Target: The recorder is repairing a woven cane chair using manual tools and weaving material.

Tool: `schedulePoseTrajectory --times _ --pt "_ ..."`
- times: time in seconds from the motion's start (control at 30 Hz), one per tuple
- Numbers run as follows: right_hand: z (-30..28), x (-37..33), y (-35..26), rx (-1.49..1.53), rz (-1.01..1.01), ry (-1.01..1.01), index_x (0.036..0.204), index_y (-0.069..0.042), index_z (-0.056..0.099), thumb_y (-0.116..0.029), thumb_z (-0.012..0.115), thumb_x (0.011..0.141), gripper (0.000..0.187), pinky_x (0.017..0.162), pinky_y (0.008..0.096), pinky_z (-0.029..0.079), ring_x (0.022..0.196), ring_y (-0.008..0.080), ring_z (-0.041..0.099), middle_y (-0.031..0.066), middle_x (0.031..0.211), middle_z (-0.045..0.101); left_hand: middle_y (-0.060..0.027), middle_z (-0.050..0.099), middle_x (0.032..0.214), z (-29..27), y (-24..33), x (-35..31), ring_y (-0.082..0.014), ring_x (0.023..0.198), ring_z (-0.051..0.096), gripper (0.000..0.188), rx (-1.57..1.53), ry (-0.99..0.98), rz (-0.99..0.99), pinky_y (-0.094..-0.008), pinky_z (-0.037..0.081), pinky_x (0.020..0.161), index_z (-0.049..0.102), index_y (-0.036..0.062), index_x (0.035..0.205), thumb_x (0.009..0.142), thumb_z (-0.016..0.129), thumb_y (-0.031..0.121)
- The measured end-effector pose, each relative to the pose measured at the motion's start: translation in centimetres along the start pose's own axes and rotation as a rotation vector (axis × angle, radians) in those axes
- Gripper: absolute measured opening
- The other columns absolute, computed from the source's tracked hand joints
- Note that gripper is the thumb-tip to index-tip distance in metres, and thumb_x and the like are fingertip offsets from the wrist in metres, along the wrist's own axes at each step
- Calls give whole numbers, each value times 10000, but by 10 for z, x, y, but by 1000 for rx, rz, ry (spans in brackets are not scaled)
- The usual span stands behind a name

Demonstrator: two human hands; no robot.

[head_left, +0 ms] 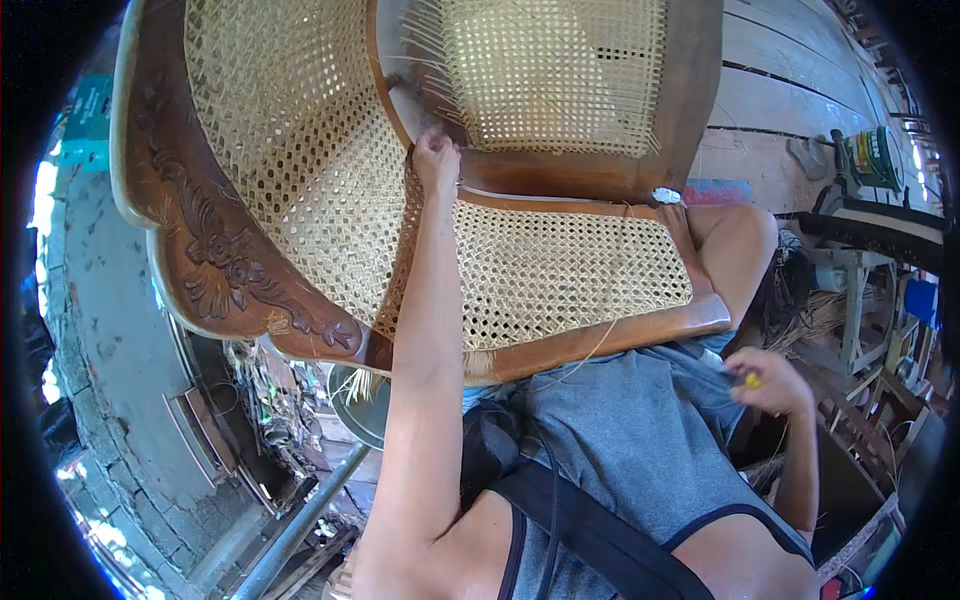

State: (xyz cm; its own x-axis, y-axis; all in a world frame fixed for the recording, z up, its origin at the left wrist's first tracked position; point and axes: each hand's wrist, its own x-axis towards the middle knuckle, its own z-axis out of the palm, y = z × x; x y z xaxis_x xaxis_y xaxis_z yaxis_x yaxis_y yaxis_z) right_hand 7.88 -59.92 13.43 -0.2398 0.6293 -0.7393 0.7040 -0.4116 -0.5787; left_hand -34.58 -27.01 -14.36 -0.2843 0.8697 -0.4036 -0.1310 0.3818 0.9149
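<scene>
A carved brown wooden chair [600, 342] with woven cane panels lies across my lap. My left arm reaches over it, and my left hand [437, 160] is closed in a pinch at the inner frame edge, where the panels meet. What those fingers hold, if anything, is too small to make out. One woven cane panel [560, 75] at the top has loose strand ends [430, 45] sticking out along its left side. My right hand [770, 383], slightly blurred, is closed around a small yellow-handled tool [753, 380] beside my right thigh. A thin loose cane strand [605, 340] hangs over the chair's near rail.
A round basin [355, 405] with pale cane ends stands below the chair's near left edge. At right are a dark green can [873, 158], a wooden stand [858, 300] and a heap of cane strands [805, 325]. A metal pipe [305, 520] runs at lower left.
</scene>
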Motion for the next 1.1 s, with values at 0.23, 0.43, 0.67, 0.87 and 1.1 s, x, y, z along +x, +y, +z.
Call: schedulePoseTrajectory --times 0.23,0.43,0.67,0.87,1.1 --pt "-32 157 -123 538 -206 233 1093 0 574 -138 638 900 247 575 242 474 677 94 573 33 810 587 -12 623 901 4 -18 40 -83 744 570 197 129 124 383 -232 480 621 625 31 1079 912 665 128" --pt "31 378 -172 505 -232 -17 1013 -4 567 -143 582 921 168 562 258 484 644 118 585 55 764 595 15 652 816 23 -8 40 -68 674 561 115 17 35 372 -214 455 609 670 43 963 897 684 137" --pt "66 466 -210 506 -176 -25 934 34 570 -40 489 842 144 518 348 490 616 214 607 114 727 600 -87 680 756 11 4 29 -169 678 618 153 186 152 457 -308 496 657 675 -8 852 833 728 134" --pt "73 469 -215 740 -152 14 899 54 584 -61 446 842 189 519 407 510 606 266 620 146 701 596 -61 676 762 9 0 31 -141 665 590 222 201 171 431 -285 488 646 688 -8 878 828 764 194" --pt "70 454 -212 575 -168 -11 958 26 550 -60 506 869 132 480 346 505 580 201 604 91 758 614 -105 689 787 12 13 20 -185 700 633 146 210 183 415 -317 503 672 671 -30 884 846 694 109"
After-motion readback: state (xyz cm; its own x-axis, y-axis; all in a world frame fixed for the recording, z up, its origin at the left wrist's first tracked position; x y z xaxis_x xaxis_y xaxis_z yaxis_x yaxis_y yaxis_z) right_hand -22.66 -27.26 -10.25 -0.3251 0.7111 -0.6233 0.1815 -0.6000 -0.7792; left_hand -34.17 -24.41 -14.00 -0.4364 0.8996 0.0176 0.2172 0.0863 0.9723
